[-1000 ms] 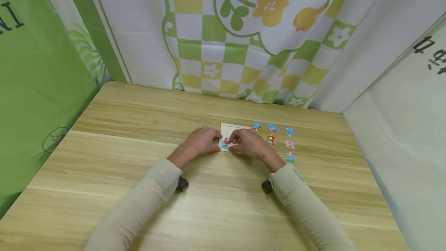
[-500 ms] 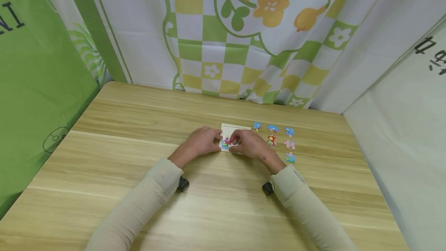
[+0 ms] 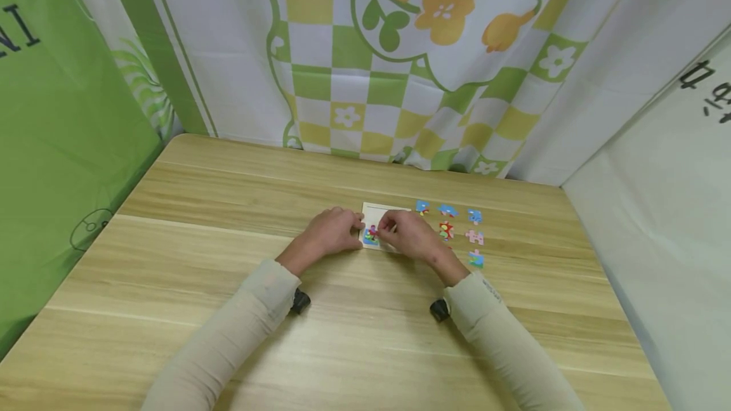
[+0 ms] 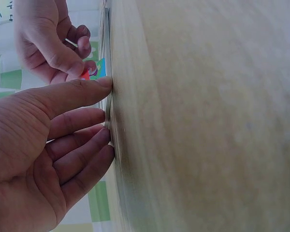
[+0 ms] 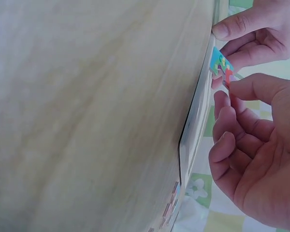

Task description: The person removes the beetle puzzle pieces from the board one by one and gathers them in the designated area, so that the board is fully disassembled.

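Observation:
A shallow, pale puzzle tray [image 3: 372, 213] lies on the table. In its near left corner a blue, green and red jigsaw piece [image 3: 370, 235] shows, tilted up from the tray in the right wrist view. My right hand [image 3: 408, 231] pinches the red edge of this jigsaw piece [image 5: 221, 64] between thumb and forefinger, the other fingers loosely bent. Along the tray's left edge rest the fingertips and thumb of my left hand [image 3: 333, 231], its fingers only slightly bent in the left wrist view. My right hand hides part of the tray.
To the tray's right lie several loose jigsaw pieces, among them a pink one [image 3: 474, 236], a red and yellow one [image 3: 446, 229] and a blue and green one [image 3: 476, 259]. The wooden table [image 3: 365, 341] meets a checked curtain [image 3: 388, 94] at the back.
My right thumb and fingers have lifted slightly, so more of the blue jigsaw piece shows in the tray corner. My left hand stays in place at the tray's edge.

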The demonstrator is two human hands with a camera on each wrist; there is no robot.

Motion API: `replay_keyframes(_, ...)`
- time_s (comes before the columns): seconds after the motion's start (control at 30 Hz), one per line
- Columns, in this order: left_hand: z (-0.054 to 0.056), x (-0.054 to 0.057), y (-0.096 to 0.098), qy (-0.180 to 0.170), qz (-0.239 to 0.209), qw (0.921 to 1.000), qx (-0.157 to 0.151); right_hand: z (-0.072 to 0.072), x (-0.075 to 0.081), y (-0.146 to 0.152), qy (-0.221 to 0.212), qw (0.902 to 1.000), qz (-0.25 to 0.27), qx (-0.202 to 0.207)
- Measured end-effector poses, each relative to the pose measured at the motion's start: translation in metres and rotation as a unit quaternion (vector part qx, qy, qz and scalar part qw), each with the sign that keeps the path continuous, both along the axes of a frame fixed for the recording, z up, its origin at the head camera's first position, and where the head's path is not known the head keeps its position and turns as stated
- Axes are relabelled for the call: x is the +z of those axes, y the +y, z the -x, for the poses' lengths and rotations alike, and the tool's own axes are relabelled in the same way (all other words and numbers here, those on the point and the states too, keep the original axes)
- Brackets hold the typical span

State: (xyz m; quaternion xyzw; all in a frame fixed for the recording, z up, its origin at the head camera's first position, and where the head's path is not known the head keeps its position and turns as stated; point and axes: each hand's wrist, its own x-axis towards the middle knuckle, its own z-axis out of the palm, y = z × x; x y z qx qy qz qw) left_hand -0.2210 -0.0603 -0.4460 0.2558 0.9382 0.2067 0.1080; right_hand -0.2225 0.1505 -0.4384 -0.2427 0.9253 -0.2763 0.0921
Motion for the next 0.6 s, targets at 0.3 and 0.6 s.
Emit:
replay_keyframes(0.3, -0.0004, -0.0004, 0.0004, 0.006, 0.000, 1.0000, -0.001, 0.0004, -0.0001, -0.0008, 0.011, 0.9996, 0.022, 0.010)
replay_keyframes(0.6, 0.0005, -0.0029, 0.0002, 0.006, 0.002, 1.0000, 0.002, -0.0006, -0.0009, -0.0011, 0.001, 0.9994, 0.033, -0.002)
